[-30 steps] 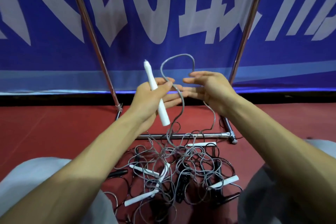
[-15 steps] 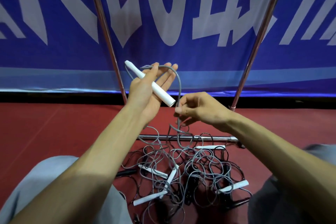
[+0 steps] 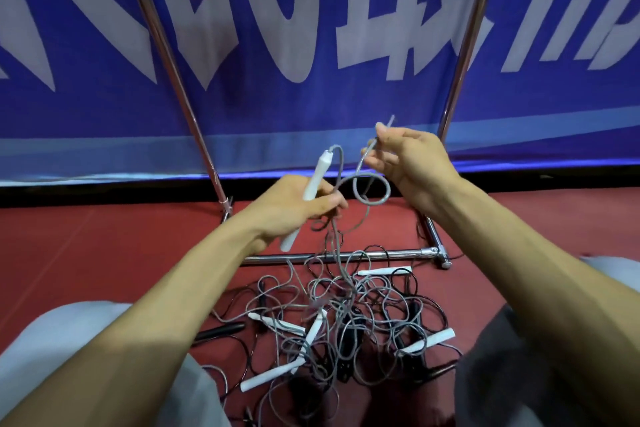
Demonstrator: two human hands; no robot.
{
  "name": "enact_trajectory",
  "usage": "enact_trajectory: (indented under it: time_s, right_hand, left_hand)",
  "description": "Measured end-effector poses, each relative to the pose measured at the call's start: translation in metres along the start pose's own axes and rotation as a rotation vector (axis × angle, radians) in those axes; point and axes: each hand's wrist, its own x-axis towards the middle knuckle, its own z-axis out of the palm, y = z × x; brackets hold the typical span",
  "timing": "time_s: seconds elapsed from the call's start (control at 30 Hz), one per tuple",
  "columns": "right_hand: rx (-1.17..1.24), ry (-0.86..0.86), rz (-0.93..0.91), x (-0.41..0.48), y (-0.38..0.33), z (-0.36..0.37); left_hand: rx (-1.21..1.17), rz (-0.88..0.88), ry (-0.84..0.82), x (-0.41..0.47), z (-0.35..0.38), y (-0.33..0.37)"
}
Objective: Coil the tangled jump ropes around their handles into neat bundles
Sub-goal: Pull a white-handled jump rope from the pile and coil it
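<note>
Lettering on the blue banner (image 3: pixel 311 107) across the top is cropped, unreadable. Left hand (image 3: pixel 294 208) grips a white handle (image 3: pixel 317 177); right hand (image 3: pixel 412 163) pinches its grey rope (image 3: pixel 372 204).

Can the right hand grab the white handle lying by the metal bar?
Probably not yet. The right hand is pinching the grey rope; the white handle lies mostly uncovered on the floor below.

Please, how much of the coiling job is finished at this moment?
Done: no neat bundle shows yet. In hand: the left hand grips one white handle; the right hand pinches a grey cord that forms one loose loop between them. Left: the tangled pile on the red floor, with more handles in it.
</note>
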Motion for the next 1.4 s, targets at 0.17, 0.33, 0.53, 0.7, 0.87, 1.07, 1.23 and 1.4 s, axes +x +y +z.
enact_trajectory:
  time_s: [0.17, 0.33, 0.53, 0.7, 0.87, 1.07, 1.23, 1.4]
  right_hand:
    - [0.346, 0.248, 0.067, 0.008, -0.002, -0.005]
    - [0.419, 0.4, 0.05, 0.011, -0.002, -0.002]
    - [0.384, 0.285, 0.176, 0.015, 0.015, -0.002]
    - [-0.042, -0.09, 0.344, 0.001, 0.032, 0.013]
    - [-0.391, -0.428, 0.34, -0.01, 0.04, 0.021]
    - [-0.545, -0.518, 0.192, -0.02, 0.047, 0.03]
    - [-0.46, -0.225, 0.08, -0.01, 0.041, 0.027]
    - [-0.181, -0.079, 0.027, -0.003, 0.022, 0.019]
  left_hand:
    - [0.12, -0.05, 0.148, 0.004, -0.003, -0.007]
    - [0.099, -0.132, 0.22, 0.006, -0.013, -0.013]
    - [-0.54, -0.108, 0.259, 0.0, -0.015, 0.005]
    - [-0.922, -0.031, 0.356, 0.002, -0.022, 0.015]
    - [-1.261, 0.064, 0.483, 0.004, -0.028, 0.018]
    - [-1.331, 0.116, 0.521, 0.002, -0.031, 0.013]
    - [-1.101, 0.083, 0.528, 0.004, -0.023, 0.01]
    - [-0.698, -0.006, 0.347, 0.006, -0.01, 0.007]
